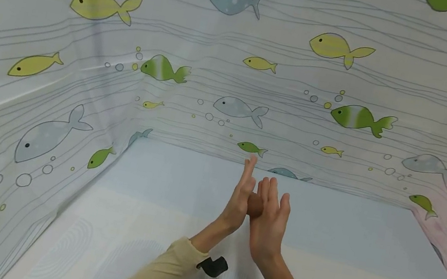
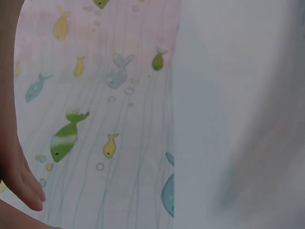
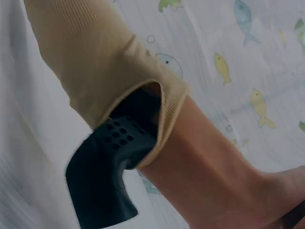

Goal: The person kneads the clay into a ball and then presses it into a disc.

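Observation:
A brown ball (image 1: 255, 205), smooth and about as wide as a palm, sits between the two facing palms in the head view. My left hand (image 1: 236, 206) presses it from the left, its fingers straight and pointing up and away. From the right, the flat palm of my right hand (image 1: 271, 226) bears on it, fingers extended and thumb side partly showing. The palms hide the ball's two sides. Only part of a hand (image 2: 21, 183) shows at the edge of the left wrist view. The right wrist view takes in a forearm with a beige sleeve (image 3: 90, 57), and the ball is out of sight there.
Below the hands lies a pale table (image 1: 162, 188) with faint ring patterns. A fish-printed curtain (image 1: 204, 42) hangs behind and along the left, turning pink at the right. Black wrist mounts (image 1: 214, 266) stick out from both sleeves.

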`<action>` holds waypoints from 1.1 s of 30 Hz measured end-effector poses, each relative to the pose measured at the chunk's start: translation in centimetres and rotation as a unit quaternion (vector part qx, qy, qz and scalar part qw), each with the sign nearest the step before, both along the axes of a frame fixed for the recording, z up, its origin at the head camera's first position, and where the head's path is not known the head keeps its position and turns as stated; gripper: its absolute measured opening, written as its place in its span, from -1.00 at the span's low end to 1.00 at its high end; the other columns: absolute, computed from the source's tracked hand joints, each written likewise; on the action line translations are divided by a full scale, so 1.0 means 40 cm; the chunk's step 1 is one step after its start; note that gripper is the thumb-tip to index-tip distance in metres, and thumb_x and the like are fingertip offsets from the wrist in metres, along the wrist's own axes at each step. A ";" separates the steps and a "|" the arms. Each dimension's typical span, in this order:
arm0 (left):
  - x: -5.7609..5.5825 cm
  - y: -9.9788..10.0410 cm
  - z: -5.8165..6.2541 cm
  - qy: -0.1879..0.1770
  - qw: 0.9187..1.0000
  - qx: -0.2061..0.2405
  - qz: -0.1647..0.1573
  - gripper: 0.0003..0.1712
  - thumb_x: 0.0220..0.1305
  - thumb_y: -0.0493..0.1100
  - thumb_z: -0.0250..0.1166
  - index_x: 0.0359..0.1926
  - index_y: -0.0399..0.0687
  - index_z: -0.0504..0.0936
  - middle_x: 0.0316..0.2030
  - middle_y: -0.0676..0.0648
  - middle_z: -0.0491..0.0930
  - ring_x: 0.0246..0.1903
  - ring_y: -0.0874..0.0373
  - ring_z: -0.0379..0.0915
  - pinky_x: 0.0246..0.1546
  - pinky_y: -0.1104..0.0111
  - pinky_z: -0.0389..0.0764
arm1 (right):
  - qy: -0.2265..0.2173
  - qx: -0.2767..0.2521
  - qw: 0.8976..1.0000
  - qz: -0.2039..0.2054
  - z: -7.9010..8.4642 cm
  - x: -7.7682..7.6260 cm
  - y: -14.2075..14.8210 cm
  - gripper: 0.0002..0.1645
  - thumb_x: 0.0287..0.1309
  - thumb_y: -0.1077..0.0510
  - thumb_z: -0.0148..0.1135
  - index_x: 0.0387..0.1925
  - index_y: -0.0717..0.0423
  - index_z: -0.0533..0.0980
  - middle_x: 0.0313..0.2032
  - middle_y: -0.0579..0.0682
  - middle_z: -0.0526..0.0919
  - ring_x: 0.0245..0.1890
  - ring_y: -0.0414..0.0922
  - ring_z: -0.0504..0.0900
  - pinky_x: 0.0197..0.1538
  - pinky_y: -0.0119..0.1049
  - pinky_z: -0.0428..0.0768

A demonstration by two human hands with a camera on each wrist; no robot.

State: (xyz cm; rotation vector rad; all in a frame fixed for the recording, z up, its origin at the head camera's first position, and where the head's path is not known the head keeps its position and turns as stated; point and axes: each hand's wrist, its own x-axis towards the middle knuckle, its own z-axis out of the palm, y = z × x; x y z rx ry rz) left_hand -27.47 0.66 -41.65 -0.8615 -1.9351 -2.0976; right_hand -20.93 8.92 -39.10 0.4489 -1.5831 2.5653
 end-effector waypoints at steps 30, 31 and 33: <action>0.124 0.034 -0.008 0.007 1.000 -0.011 -0.024 -0.15 0.43 0.43 -0.41 0.59 0.22 -0.25 0.55 0.13 -0.46 0.53 0.09 -0.67 0.40 -0.25 -0.37 | 0.029 0.007 0.991 -0.134 -0.041 -0.152 0.035 -0.11 0.40 -0.34 -0.41 0.58 -0.14 -0.35 0.57 -0.20 -0.40 0.54 -0.27 -0.44 0.50 -0.04 -0.47; 0.126 0.035 -0.005 0.009 1.000 -0.012 -0.024 -0.15 0.43 0.43 -0.41 0.59 0.23 -0.25 0.55 0.13 -0.47 0.52 0.11 -0.68 0.40 -0.25 -0.37 | 0.031 0.007 0.990 -0.134 -0.041 -0.153 0.037 -0.11 0.40 -0.34 -0.41 0.58 -0.13 -0.35 0.57 -0.19 -0.39 0.54 -0.26 -0.44 0.50 -0.03 -0.48; 0.129 0.036 -0.001 0.013 1.000 -0.013 -0.023 -0.16 0.43 0.43 -0.41 0.58 0.23 -0.26 0.55 0.13 -0.48 0.52 0.11 -0.69 0.39 -0.27 -0.35 | 0.037 0.011 0.991 -0.128 -0.042 -0.153 0.040 -0.10 0.40 -0.35 -0.41 0.58 -0.13 -0.34 0.57 -0.18 -0.40 0.54 -0.24 -0.45 0.49 0.00 -0.47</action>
